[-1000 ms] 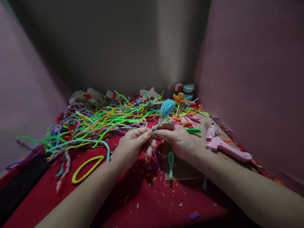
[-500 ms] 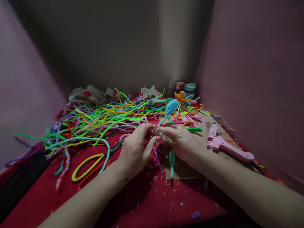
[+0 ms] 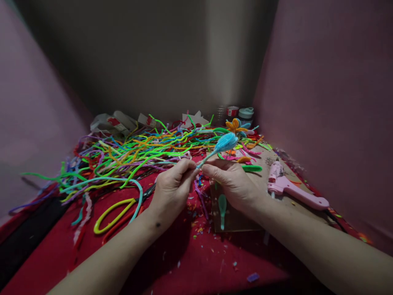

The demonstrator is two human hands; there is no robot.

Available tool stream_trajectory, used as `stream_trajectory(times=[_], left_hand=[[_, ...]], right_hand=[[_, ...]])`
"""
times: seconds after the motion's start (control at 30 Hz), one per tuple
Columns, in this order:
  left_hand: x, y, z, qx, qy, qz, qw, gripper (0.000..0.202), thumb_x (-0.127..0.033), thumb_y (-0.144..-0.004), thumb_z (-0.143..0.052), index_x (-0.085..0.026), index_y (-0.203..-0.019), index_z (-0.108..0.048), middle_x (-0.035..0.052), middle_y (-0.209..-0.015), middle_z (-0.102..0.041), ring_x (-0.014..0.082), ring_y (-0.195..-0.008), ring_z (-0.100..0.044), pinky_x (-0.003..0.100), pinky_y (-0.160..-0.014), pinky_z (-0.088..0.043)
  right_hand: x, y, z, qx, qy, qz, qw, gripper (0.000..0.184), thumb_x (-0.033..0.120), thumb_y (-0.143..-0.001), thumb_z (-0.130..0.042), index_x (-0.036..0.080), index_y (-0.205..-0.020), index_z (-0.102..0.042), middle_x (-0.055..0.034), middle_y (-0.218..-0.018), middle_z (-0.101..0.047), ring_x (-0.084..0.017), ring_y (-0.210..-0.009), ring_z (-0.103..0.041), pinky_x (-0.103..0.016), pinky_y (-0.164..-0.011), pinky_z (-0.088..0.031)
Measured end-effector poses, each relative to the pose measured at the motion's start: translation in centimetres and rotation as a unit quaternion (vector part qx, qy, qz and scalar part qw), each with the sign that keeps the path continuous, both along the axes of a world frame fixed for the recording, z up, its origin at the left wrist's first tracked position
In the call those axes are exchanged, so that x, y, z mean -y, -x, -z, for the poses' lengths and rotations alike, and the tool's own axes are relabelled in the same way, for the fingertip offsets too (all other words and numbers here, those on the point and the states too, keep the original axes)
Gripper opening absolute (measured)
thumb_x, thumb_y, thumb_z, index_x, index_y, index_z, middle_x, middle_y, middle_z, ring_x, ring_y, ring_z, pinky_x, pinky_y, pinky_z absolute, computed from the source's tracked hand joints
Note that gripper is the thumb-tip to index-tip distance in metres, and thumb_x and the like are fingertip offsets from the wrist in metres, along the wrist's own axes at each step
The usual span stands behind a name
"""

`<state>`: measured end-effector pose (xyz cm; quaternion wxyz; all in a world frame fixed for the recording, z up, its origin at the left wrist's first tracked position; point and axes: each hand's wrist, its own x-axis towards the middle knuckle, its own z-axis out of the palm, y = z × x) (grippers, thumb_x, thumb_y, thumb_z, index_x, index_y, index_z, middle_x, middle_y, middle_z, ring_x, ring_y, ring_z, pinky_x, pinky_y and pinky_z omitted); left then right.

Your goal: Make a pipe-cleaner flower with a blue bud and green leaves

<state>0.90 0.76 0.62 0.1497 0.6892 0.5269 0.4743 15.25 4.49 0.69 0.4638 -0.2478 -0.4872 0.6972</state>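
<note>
Far left: long black strip (image 3: 33,241) on the dark-red cloth (image 3: 147,262) covering the bench. Next, a broad tangle of many-coloured fuzzy pipe cleaners (image 3: 141,153), greens, yellows, purples and reds, spreading to the middle. Behind it, against the grey wall, a crumpled clear plastic bag (image 3: 101,123) by a red label.

In front of the tangle, black-bladed scissors with one yellow and one red handle (image 3: 131,201); a pale turquoise pipe cleaner (image 3: 141,196) curves across them. Blades run partly out of sight behind the left hand.

Left hand (image 3: 173,184): grip closed, thumb and fingers pinching the lower end of a sky-blue, bud-shaped pipe-cleaner piece (image 3: 226,142) on a thin stem. The piece is held above the bench between both hands, tilted, head up and to the right. Below the fingertips, a purple fuzzy strand (image 3: 201,200) and small coloured scraps.

Right hand (image 3: 231,182): grip also closed on the stem, just beside the left fingertips. Under and beyond it, brown cardboard (image 3: 242,223) bearing a mint-green spoon-shaped loop (image 3: 222,205).

Behind the bud, an orange fuzzy flower (image 3: 234,125); near the right wrist, a flattened bright-green loop (image 3: 252,168). Farther right, a pink glue gun (image 3: 290,191), nozzle pointing away.
</note>
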Motion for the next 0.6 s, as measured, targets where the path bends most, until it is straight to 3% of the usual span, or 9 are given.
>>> stream_trajectory(times=[0.13, 0.33, 0.5, 0.6], left_hand=[[-0.1, -0.3, -0.7, 0.151, 0.117, 0.046, 0.981, 0.016, -0.024, -0.084, -0.054, -0.017, -0.07, -0.051, -0.0058, -0.053, -0.044, 0.0066, -0.045, -0.039, 0.02, -0.046, -0.032], [-0.2, -0.2, -1.2, 0.341, 0.227, 0.127, 0.903, 0.012, -0.021, -0.081, -0.059, -0.015, -0.073, -0.052, -0.0053, -0.055, -0.051, 0.0025, -0.038, -0.039, 0.015, -0.038, -0.028], [-0.1, -0.3, -1.3, 0.411, 0.279, 0.147, 0.855, 0.01, -0.018, -0.081, -0.057, -0.015, -0.073, -0.052, -0.0062, -0.051, -0.05, 0.0022, -0.032, -0.032, 0.014, -0.031, -0.029], [-0.1, -0.4, -1.3, 0.425, 0.305, 0.155, 0.838, 0.012, -0.018, -0.082, -0.056, -0.015, -0.071, -0.051, -0.0067, -0.048, -0.048, 0.0024, -0.03, -0.031, 0.014, -0.029, -0.031]], right_hand=[[-0.2, -0.2, 0.1, 0.025, -0.014, -0.005, 1.0, 0.004, 0.023, -0.072, -0.067, 0.019, -0.073, -0.067, 0.0022, -0.074, -0.061, -0.009, -0.064, -0.053, -0.024, -0.058, -0.043], [-0.6, -0.2, 0.9, 0.02, -0.003, -0.003, 1.0, 0.012, 0.029, -0.07, -0.07, 0.021, -0.078, -0.067, 0.0027, -0.07, -0.06, -0.011, -0.058, -0.053, -0.025, -0.051, -0.043], [-0.9, 0.0, 1.0, -0.05, -0.03, -0.024, 0.998, 0.006, 0.021, -0.068, -0.071, 0.022, -0.074, -0.069, 0.0042, -0.072, -0.065, -0.009, -0.066, -0.056, -0.024, -0.065, -0.043], [-1.3, 0.0, 1.2, -0.055, -0.014, -0.061, 0.997, 0.006, 0.019, -0.068, -0.071, 0.022, -0.074, -0.07, 0.004, -0.07, -0.066, -0.009, -0.065, -0.057, -0.024, -0.064, -0.042]])
